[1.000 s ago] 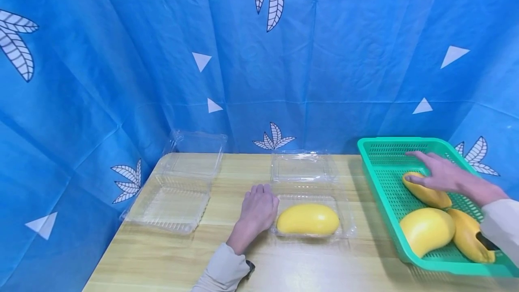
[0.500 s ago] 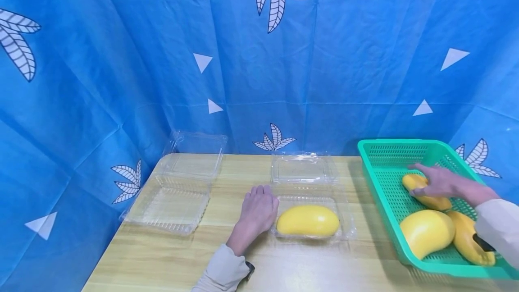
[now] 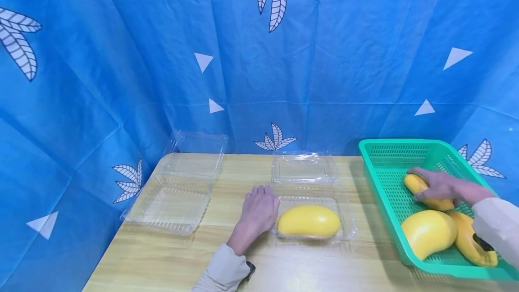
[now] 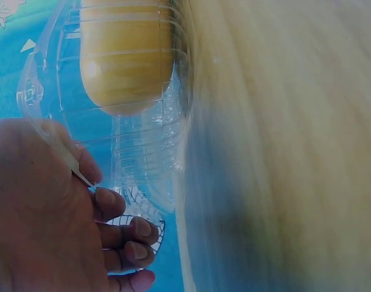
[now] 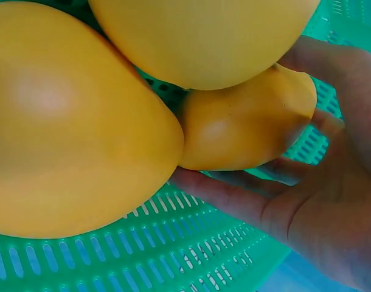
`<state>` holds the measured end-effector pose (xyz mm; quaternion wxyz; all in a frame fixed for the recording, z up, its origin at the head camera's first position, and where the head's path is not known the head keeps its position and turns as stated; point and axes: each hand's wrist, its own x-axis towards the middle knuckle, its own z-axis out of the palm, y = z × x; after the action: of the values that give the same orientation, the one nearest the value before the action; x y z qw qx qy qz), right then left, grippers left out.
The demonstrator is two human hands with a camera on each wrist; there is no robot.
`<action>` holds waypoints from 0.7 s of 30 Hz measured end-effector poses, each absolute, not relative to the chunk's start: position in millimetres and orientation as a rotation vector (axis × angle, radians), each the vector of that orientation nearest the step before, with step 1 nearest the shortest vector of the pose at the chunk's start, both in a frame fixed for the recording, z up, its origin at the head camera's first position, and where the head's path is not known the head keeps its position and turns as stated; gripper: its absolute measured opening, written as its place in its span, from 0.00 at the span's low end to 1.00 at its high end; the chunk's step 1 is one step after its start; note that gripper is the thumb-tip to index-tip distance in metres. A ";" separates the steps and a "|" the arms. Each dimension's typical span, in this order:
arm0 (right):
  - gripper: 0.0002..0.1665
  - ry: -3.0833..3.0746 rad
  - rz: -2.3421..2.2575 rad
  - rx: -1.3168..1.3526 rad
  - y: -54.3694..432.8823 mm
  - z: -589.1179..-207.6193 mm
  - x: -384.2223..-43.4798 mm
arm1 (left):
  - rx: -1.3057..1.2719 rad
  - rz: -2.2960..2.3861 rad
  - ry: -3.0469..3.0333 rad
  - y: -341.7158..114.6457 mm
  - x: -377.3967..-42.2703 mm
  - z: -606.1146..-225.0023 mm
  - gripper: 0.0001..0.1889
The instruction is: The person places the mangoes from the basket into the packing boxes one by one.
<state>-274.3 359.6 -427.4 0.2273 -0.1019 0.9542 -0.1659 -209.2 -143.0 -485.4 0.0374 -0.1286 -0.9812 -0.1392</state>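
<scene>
Head view: the right hand (image 3: 439, 186) grips a mango (image 3: 414, 183) in the green basket (image 3: 446, 269); the fruit's long axis slants beneath it, far left to near right, well apart from the left hand (image 3: 258, 208). Left wrist: that hand holds a clear clamshell container (image 4: 143, 143) bearing another mango (image 4: 128, 61). Right wrist: two further mangoes (image 5: 70, 134) lie just wristward.

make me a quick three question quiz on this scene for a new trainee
1. Multiple choice: how many yellow fruits are in the green basket, counting the gripped one? a) two b) three c) four
2. True or false: the left hand touches the edge of the clear container that holds a fruit.
3. Fill in: the hand gripping a fruit inside the basket is the ____.

Key: 1 b; 2 true; 3 right hand.
</scene>
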 end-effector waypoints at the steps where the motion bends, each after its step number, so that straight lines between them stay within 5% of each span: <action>1: 0.50 2.626 -0.454 -0.281 359.4 -427.6 -274.1 | -0.394 -0.431 -3.011 -143.0 -209.3 -485.2 0.13; 21: 0.48 2.600 -0.518 -0.264 356.5 -426.0 -269.7 | -0.400 -0.454 -3.016 -143.0 -207.8 -482.3 0.12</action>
<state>-269.7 356.5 -426.0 0.2363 -0.0962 0.9482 -0.1891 -207.8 -143.0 -482.3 0.0328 -0.1301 -0.9799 -0.1474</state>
